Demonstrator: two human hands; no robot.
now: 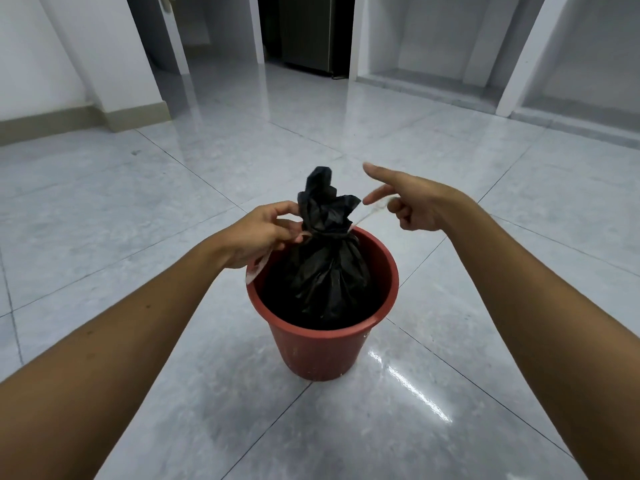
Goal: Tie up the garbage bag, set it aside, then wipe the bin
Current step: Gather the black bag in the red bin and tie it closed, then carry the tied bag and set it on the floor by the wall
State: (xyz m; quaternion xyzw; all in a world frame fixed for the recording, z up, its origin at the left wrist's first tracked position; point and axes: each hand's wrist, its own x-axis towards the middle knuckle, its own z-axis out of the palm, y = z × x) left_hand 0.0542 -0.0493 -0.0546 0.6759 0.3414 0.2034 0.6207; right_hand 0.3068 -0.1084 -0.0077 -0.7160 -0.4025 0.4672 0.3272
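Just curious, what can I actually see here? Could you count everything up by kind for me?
Hands: 2, the left hand and the right hand, each holding the tie
Black garbage bag: 1, inside the bin
Red bin: 1
Pale tie string: 1, round the bag's neck
Total: 5

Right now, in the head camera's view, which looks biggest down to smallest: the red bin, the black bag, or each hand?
1. red bin
2. black bag, nearly as large
3. left hand and right hand, each holding the pale string: too alike to rank
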